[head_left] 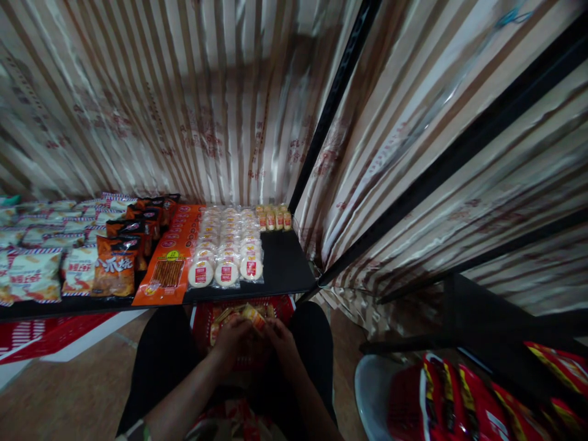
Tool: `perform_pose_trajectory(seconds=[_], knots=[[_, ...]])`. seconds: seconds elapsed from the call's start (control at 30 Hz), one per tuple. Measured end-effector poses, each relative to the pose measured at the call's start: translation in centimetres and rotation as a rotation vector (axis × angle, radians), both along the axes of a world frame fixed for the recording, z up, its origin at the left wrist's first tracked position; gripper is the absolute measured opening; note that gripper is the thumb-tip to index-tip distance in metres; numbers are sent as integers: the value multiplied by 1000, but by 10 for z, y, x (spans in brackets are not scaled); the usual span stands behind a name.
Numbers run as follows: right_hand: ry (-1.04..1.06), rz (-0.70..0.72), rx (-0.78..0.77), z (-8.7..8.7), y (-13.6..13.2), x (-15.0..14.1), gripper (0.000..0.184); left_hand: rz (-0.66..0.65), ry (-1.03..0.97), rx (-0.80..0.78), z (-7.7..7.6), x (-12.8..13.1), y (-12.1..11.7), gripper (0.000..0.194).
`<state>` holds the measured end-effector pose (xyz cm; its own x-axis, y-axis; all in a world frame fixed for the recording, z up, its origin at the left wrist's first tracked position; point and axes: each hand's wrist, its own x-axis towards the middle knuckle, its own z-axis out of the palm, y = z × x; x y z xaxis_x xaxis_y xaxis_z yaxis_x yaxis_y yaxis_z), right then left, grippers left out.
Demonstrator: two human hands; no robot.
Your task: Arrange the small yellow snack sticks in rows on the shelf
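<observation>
Between my knees stands a red basket [288, 306] holding several small yellow-wrapped snacks [223, 317]. Over it, my left hand [232, 334] and my right hand [278, 338] are closed on one small yellow snack packet [254, 316], gripping it from either side. The fingertips are dim and partly hidden. Just beyond the basket, on the black shelf [287, 260], lie rows of round white crackers [227, 272] in clear wrappers. Behind their right side, similar small yellow packets [274, 219] stand in a short row at the back of the shelf.
Left of the crackers lie an orange snack sheet [168, 263], orange snack bags [114, 266] and pale snack bags [34, 272]. Black metal posts [331, 110] and striped curtains [206, 92] enclose the shelf. At lower right, red packages [482, 398] sit beside a grey-white tub [370, 386].
</observation>
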<state>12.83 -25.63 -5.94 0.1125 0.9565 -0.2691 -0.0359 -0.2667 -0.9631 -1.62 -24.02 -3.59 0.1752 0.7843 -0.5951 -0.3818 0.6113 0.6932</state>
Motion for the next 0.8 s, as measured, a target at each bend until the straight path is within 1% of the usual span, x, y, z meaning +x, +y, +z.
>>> perform_pose_trajectory(seconds=[0.13,0.23,0.33,0.47,0.63,0.8], knots=[[-62,8,19,0,-1,2,40,27,25,18,2,5,3,35],[-64,9,40,1,0,2,37,26,62,72,2,7,7,33],[-84,26,55,5,1,1,34,20,62,120,1,8,11,33],[-129,35,63,10,3,0,30,5,63,126,1,10,16,34],[-144,49,76,13,4,2,27,-24,85,151,10,12,20,30],[-231,-9,121,11,8,5,26,-75,116,228,23,17,24,29]])
